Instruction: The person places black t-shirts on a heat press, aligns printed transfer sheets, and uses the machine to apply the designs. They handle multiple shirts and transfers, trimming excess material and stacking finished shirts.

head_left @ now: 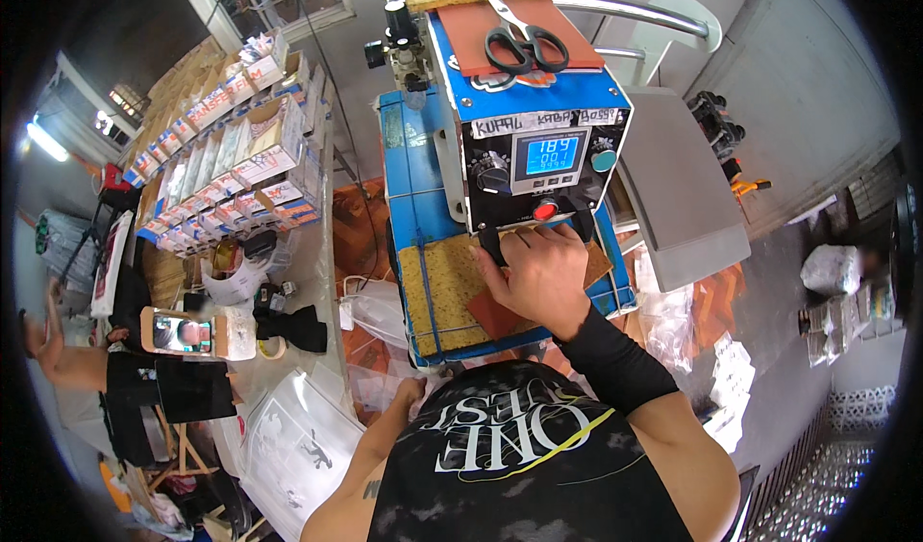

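Note:
A blue heat press [389, 205] stands in front of me. Its control box [548, 157] carries a lit blue screen, dials and a red button. My right hand [543, 277] is closed round the black handle [492, 244] below that box. Low down, near the press's front edge, is my left hand [411, 388]; its fingers are mostly hidden. Under my right hand lies a yellowish foam pad [433, 292], with a reddish-brown sheet [490, 319] partly on it. Black-handled scissors [519, 47] rest on another reddish-brown sheet [461, 37] atop the press.
Left of me, a long table bears boxes of packed sheets [240, 152], a phone [183, 333] and a tape roll [274, 348]. Clear film with dark prints [303, 436] lies nearer. A grey board [678, 196] sits right of the press. Another person's arm [72, 364] shows far left.

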